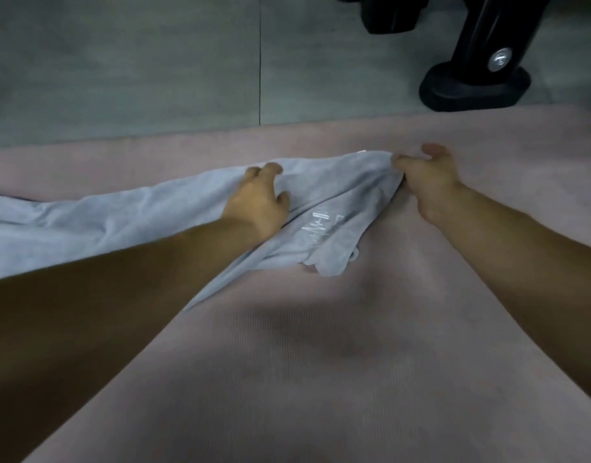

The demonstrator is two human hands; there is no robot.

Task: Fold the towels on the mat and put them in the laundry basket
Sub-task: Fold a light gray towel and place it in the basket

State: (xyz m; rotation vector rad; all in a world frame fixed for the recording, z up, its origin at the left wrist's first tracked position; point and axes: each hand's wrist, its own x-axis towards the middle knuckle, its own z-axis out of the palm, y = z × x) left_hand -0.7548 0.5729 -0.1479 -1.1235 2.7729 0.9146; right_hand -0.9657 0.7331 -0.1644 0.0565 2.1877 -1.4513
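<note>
A light grey towel (127, 215) lies rumpled across the pink mat (321, 362), stretching from the left edge to the middle, with pale lettering near its right end. My left hand (257, 198) rests on top of the towel with its fingers curled into the cloth. My right hand (427, 182) grips the towel's far right corner, pinching the bunched fabric between thumb and fingers. No laundry basket is in view.
Grey floor tiles (154, 61) lie beyond the mat's far edge. A black stand leg with a rounded foot (474, 85) sits on the floor at the back right, close to the mat's corner.
</note>
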